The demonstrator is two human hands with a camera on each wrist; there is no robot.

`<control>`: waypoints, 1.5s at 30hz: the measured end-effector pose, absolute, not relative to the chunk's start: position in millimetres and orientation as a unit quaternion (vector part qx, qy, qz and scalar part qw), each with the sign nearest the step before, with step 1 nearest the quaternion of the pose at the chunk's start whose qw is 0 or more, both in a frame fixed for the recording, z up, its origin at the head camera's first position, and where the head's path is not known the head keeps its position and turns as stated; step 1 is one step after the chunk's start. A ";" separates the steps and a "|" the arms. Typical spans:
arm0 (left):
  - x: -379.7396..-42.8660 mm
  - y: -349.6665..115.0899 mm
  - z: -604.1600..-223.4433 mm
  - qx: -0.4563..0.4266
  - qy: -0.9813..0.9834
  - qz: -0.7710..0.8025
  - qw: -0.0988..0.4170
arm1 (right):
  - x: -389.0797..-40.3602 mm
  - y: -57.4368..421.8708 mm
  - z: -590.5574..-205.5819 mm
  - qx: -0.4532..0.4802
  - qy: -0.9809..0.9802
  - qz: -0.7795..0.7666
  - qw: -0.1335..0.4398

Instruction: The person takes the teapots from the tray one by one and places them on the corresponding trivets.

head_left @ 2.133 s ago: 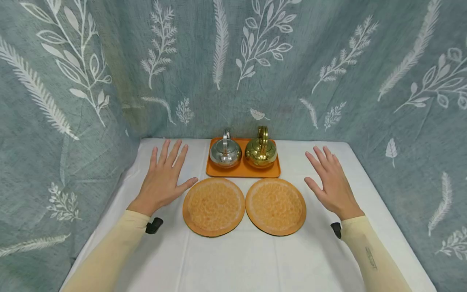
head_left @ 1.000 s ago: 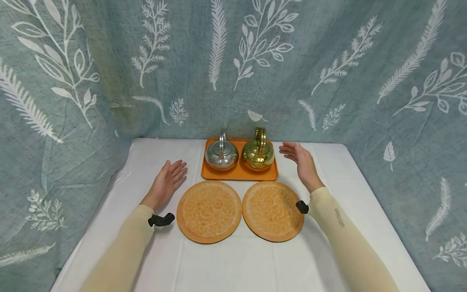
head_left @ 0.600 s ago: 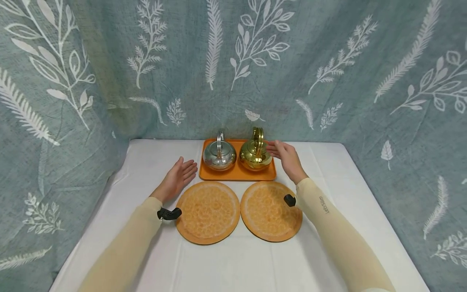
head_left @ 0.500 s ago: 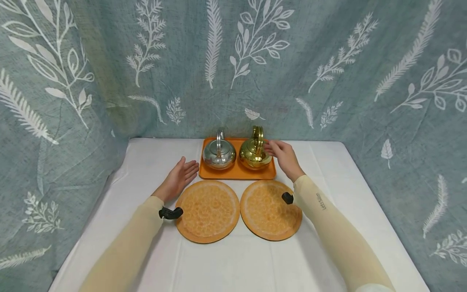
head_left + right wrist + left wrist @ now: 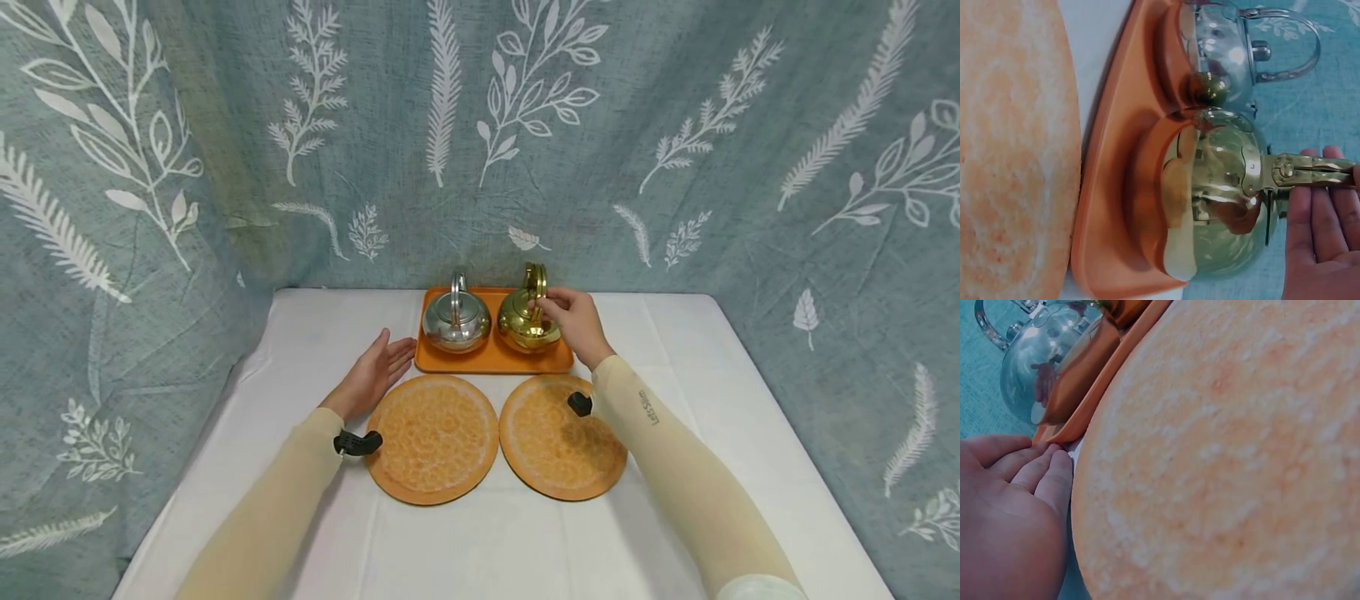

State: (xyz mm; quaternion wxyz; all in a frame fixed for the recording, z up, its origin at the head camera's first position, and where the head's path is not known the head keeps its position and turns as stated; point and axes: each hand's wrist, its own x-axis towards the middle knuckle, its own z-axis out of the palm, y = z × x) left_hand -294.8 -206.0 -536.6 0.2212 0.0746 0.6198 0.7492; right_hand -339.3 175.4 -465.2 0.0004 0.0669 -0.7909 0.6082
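Observation:
A silver teapot [image 5: 457, 323] and a gold teapot [image 5: 527, 321], each with an upright hoop handle, stand side by side on an orange tray [image 5: 491, 362]. My right hand [image 5: 576, 323] is at the gold handle, its thumb on the near side and its fingers behind; the right wrist view shows those fingers [image 5: 1325, 219] crossing behind the handle [image 5: 1310, 169]. With fingers straight, my left hand [image 5: 375, 375] lies at the tray's left side; in the left wrist view its fingertips [image 5: 1054, 450] appear to touch the tray corner [image 5: 1069, 428].
In front of the tray lie two flat round mats with a baked-bread look, the left mat [image 5: 431, 442] and the right mat [image 5: 562, 442]. White cloth [image 5: 465, 550] covers the table. A leaf-patterned curtain [image 5: 397, 142] rises behind and on both sides.
Both hands, earlier spread flat at the sides, have turned and moved inward. The right has reached the gold teapot's handle; the left has come to the tray's left edge. The teapots stay on the tray.

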 end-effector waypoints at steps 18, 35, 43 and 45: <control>-295.1 -198.4 -535.6 0.045 0.624 0.749 0.218 | -331.4 177.5 -465.1 0.060 -0.783 0.619 0.009; -293.4 -199.4 -535.8 0.042 0.628 0.747 0.213 | -312.8 192.1 -463.7 0.072 -0.767 0.637 0.004; -291.5 -201.6 -536.9 0.049 0.629 0.746 0.214 | -297.0 203.3 -458.9 0.085 -0.763 0.640 0.021; -292.8 -202.2 -536.7 0.054 0.631 0.744 0.213 | -292.8 205.3 -456.8 0.091 -0.767 0.635 0.026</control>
